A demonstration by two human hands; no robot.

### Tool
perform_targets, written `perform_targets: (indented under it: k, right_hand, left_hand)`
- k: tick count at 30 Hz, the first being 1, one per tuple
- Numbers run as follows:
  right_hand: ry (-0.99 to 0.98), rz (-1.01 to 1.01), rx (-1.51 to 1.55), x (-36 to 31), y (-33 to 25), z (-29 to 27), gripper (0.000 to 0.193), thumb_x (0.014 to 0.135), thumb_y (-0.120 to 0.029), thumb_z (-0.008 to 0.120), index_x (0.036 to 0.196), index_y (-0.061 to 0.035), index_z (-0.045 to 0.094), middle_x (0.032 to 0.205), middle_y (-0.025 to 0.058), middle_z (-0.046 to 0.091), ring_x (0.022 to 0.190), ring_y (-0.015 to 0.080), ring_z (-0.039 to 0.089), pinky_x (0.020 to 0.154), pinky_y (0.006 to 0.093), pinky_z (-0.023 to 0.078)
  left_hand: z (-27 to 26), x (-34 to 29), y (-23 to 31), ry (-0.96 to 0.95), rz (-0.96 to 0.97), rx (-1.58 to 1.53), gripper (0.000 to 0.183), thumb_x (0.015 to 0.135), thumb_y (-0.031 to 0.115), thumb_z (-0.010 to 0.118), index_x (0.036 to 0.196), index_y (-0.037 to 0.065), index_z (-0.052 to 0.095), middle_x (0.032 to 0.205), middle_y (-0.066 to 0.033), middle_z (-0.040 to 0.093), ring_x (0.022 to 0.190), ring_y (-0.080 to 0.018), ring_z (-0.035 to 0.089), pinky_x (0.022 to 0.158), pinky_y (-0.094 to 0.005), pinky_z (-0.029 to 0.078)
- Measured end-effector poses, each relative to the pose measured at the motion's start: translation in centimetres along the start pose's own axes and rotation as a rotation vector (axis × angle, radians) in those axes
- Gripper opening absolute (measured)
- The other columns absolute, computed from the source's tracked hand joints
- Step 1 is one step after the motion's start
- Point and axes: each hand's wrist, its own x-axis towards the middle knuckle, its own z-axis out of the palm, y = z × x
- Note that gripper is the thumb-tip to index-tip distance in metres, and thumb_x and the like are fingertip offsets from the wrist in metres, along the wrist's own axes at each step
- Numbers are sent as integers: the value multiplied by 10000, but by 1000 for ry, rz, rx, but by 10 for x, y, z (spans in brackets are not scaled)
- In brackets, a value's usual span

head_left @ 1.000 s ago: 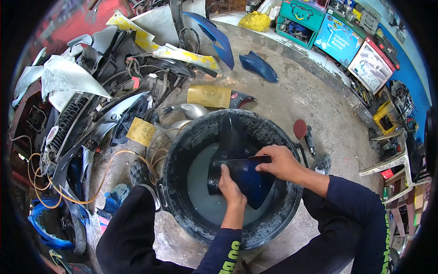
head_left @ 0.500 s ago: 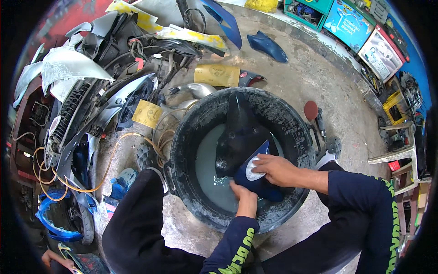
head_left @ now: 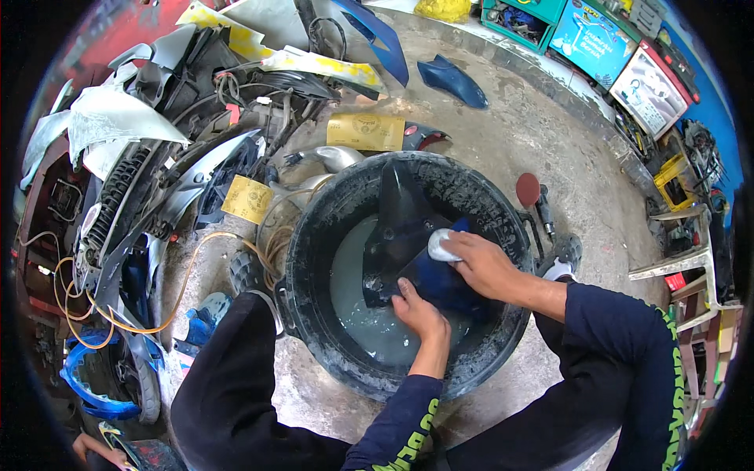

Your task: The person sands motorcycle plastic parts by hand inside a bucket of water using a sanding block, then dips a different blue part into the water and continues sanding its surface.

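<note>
A large black tub (head_left: 310,345) stands between my knees, with cloudy grey water (head_left: 349,302) in it. Inside it is a dark, pointed plastic panel (head_left: 400,200), and a glossy dark blue panel (head_left: 440,279) lies over its lower part. My left hand (head_left: 422,318) grips the blue panel's near left edge, thumb on top and fingers partly hidden. Closed around a round white pad (head_left: 440,245), my right hand (head_left: 479,263) presses it against the upper part of the blue panel. The pad is tilted and partly covered by my fingers.
Motorcycle fairings and frame parts (head_left: 118,125) are piled at the left. Yellow sandpaper sheets (head_left: 365,132) and an orange hose (head_left: 181,294) lie by the tub. To its right is a sander with a red disc (head_left: 528,188). A blue panel (head_left: 453,81) lies beyond.
My right hand has slid the white pad up the blue panel and tilted it. My left hand has shifted slightly up, its thumb now raised. The blue panel is turned and looks darker.
</note>
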Motion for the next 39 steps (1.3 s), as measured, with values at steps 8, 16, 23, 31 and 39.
perform_targets:
  k: [8, 16, 23, 31, 39]
  right_hand:
    - [-53, -336, -119, 12, -21, -9, 528, 813, -70, 621, 1334, -8, 558, 1394, 215, 547, 1323, 399, 498, 1126, 473, 393]
    - [-149, -403, 1, 15, -19, -16, 495, 868, -104, 602, 1350, 1, 556, 1361, 208, 586, 1323, 397, 508, 1114, 463, 414]
    - [-100, -231, 74, 20, -6, -17, 454, 894, -133, 602, 1328, -5, 584, 1392, 203, 567, 1358, 376, 477, 1131, 448, 400]
    - [136, -324, -14, 28, -37, -40, 358, 885, -101, 591, 1211, 39, 637, 1287, 235, 625, 1263, 436, 546, 1108, 478, 420]
    - [82, -410, -27, 28, -51, -58, 395, 882, -103, 588, 1253, 28, 621, 1330, 239, 595, 1313, 451, 497, 1137, 490, 381]
  left_hand:
    - [24, -7, 33, -549, -161, -240, 718, 1060, 581, 204, 1423, 4, 431, 1430, -171, 512, 1356, -306, 474, 1138, -441, 368]
    - [33, -16, 68, -613, -366, -201, 847, 988, 721, 224, 1429, 28, 429, 1431, -175, 485, 1330, -324, 477, 1078, -502, 405]
    - [33, -8, 85, -737, -612, -380, 635, 937, 420, 339, 1418, 19, 443, 1412, -190, 493, 1273, -320, 501, 1056, -505, 411]
    - [38, -21, 108, -894, -472, -540, 662, 824, 272, 435, 1406, -40, 468, 1466, -206, 481, 1381, -353, 429, 1194, -558, 251]
    - [34, -27, 116, -918, -422, -481, 635, 876, 292, 425, 1440, 1, 446, 1487, -146, 481, 1372, -321, 444, 1194, -526, 260]
